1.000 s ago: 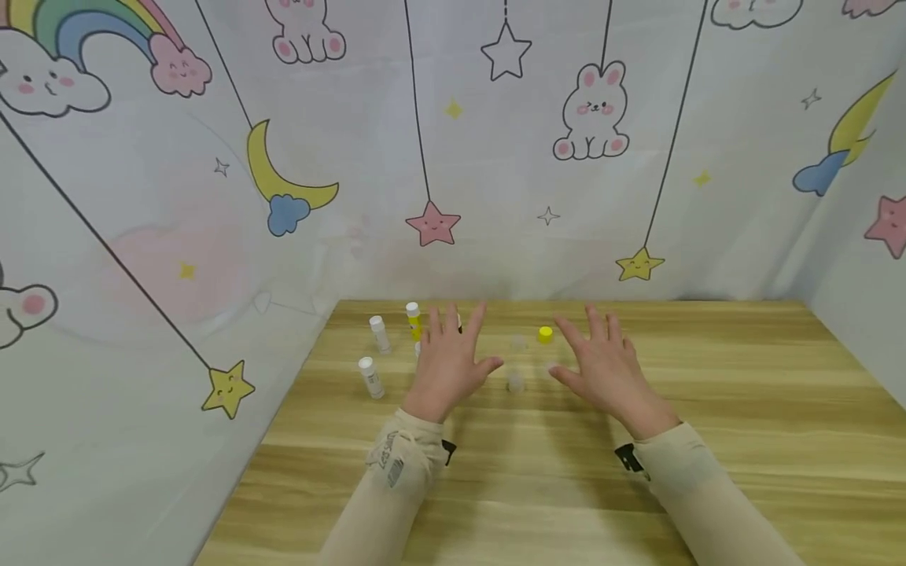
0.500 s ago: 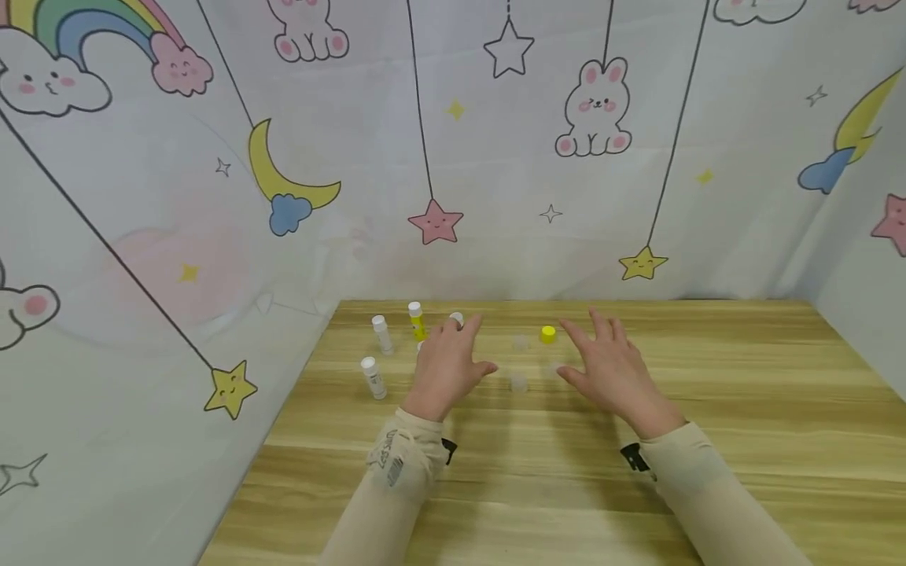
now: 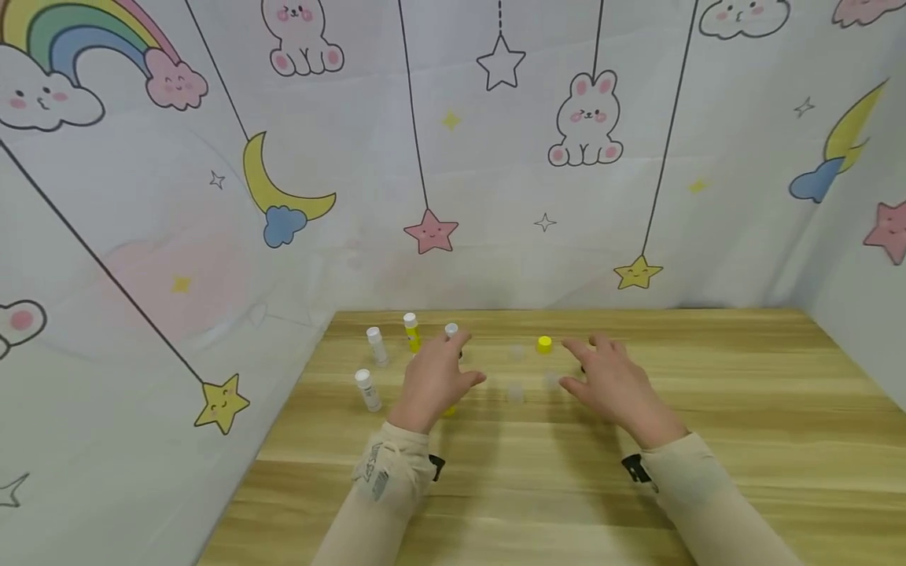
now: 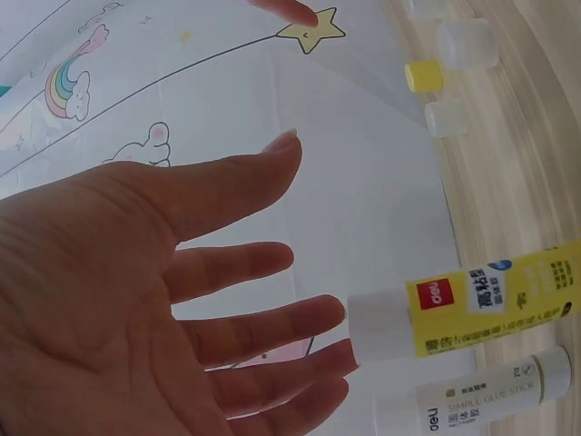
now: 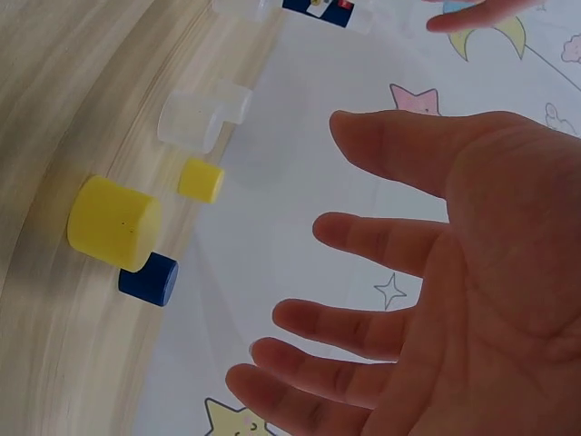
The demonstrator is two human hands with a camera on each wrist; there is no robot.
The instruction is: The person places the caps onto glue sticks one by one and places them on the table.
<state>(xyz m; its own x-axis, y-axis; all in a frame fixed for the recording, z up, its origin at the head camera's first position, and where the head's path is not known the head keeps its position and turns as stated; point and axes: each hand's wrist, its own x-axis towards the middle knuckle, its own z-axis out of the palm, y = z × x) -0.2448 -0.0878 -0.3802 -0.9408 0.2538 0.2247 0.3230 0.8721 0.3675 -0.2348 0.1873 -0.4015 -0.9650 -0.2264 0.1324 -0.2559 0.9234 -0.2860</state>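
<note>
My left hand (image 3: 433, 385) hovers over the glue sticks with fingers spread and slightly bent, holding nothing. In the left wrist view, a yellow glue stick (image 4: 499, 300) and a white glue stick (image 4: 490, 398) stand by its fingertips; I cannot tell whether they touch. My right hand (image 3: 619, 387), relaxed and holding nothing, is above the caps. Its wrist view shows a large yellow cap (image 5: 113, 222), a dark blue cap (image 5: 150, 279), a small yellow cap (image 5: 201, 180) and a translucent cap (image 5: 189, 123), all apart from the fingers. Some sticks and caps are hidden under the hands.
White glue sticks (image 3: 368, 391) stand at the left of the wooden table (image 3: 495, 503), with a yellow one (image 3: 412, 333) behind. Between the hands are several translucent caps (image 3: 516, 392) and a yellow cap (image 3: 544, 344). A patterned cloth (image 3: 488, 157) hangs behind.
The left hand has drawn back a little to the left, and its fingers have gone from spread straight to slightly bent. The right hand's fingers are also a bit more bent. The head view has tilted slightly.
</note>
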